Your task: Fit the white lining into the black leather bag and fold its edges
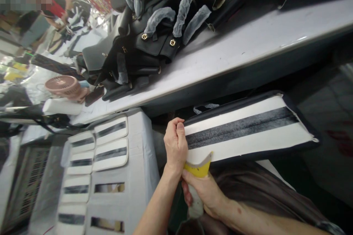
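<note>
My left hand (176,143) is closed around the near end of a long black bag piece (298,143). Its upward face is a white panel (234,147) with a dark grey band along the middle, framed by black material. Just below, my right hand (205,191) is wrapped around a yellow tool (197,169) with a curved, pale inner edge. The tool's exact kind is unclear, and its edge lies close to the panel's lower side. A pale, handle-like part (195,203) shows below the right hand's fingers.
Several white pads (111,154) with dark stripes lie on a grey box (138,183) at left. Black handbags (154,46) with wrapped handles crowd the white table (234,51). A pink fan (64,86) stands at its left, and another person (59,7) is farther back.
</note>
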